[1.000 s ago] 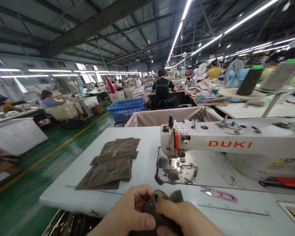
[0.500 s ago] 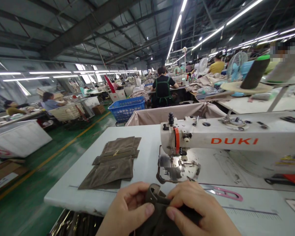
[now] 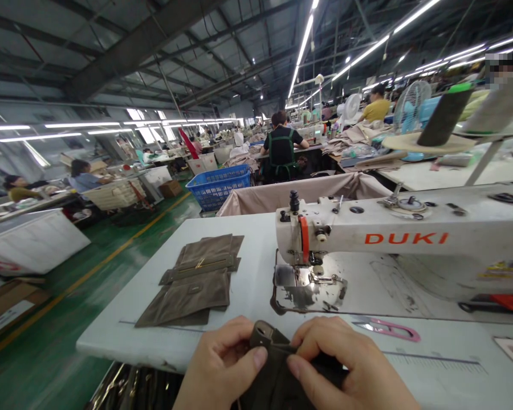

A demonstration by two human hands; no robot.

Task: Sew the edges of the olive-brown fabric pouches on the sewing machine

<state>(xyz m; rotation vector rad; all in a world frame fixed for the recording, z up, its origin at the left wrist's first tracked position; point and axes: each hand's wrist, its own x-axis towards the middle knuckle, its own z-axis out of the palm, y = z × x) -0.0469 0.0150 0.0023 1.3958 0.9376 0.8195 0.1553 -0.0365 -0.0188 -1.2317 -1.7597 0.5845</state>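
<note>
A dark olive-brown fabric piece [image 3: 276, 370] is between my hands at the table's front edge, its top edge curled into a small loop. Thumb and fingers of my left hand [image 3: 226, 361] pinch it on the left of the curl. My right hand [image 3: 342, 356] grips the same piece on the right, fingers closed over the top edge. The lower part drops out of frame. Just beyond stands a white sewing machine [image 3: 393, 228], its needle area apart from the fabric. Matching brown pieces with zips [image 3: 196, 273] lie stacked on the table's left.
Pink-handled thread snips [image 3: 389, 327] lie right of my hands. More dark pieces with zips [image 3: 132, 384] hang below the table edge. Behind the table are a cloth-lined bin [image 3: 273, 193] and a blue basket [image 3: 218, 185]. A person in a dark apron [image 3: 282, 145] sits farther back.
The curled top edge has turned and folded flatter between my fingers. Both hands keep their hold in nearly the same place. The view has shifted slightly.
</note>
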